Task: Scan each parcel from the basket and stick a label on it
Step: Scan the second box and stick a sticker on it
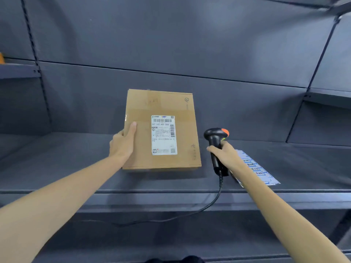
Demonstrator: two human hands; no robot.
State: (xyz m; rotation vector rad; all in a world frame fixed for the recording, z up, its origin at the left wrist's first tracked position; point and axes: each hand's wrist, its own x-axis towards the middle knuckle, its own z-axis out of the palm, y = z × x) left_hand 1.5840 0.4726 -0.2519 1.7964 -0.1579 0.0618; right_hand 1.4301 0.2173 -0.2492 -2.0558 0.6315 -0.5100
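Note:
A flat brown cardboard parcel (161, 111) is tilted up above the dark shelf, its face toward me. A white shipping label (164, 135) with barcodes is stuck on that face. My left hand (122, 142) grips the parcel's left edge, thumb on top. My right hand (227, 155) holds a black barcode scanner (215, 141) with an orange top, just right of the parcel; its head points up and away. A sheet of blue-and-white stickers (256, 168) lies on the shelf under my right wrist. No basket is in view.
The dark grey shelf (76, 158) runs across the view, with a front lip (152, 192) and back panel. The scanner's black cable (190, 213) hangs over the lip and trails left below. Side shelves sit at left (17, 70) and right (326, 95).

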